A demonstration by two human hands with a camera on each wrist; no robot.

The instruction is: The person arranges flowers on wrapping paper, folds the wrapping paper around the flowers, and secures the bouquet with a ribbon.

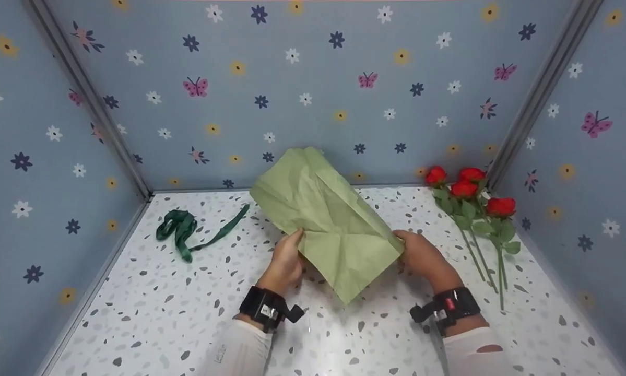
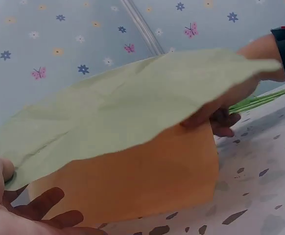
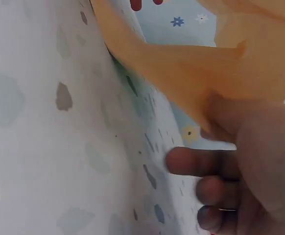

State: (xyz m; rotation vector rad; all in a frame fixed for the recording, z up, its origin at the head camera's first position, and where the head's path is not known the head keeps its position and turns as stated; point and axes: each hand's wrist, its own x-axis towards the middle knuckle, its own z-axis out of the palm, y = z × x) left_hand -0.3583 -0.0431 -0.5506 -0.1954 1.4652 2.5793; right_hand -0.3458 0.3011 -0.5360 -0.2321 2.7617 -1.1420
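A creased sheet of green wrapping paper point(image 1: 333, 209) is held up over the table, one corner pointing toward me. My left hand point(image 1: 285, 263) pinches its left edge, thumb on top and the other fingers spread below. At the right corner, my right hand point(image 1: 423, 255) grips the paper between thumb and index finger. The left wrist view shows an orange underside point(image 2: 132, 178) hanging beneath the green face. From the right wrist, orange paper point(image 3: 181, 68) runs up from the pinching fingers, the remaining fingers loosely bent.
To the left lies a loosely bundled dark green ribbon point(image 1: 178, 230), its tail stretching toward the paper. Several red roses point(image 1: 464, 188) with leafy green stems lie on the right of the speckled white table point(image 1: 187, 324). Flower-patterned walls point(image 1: 313, 68) enclose the back and both sides.
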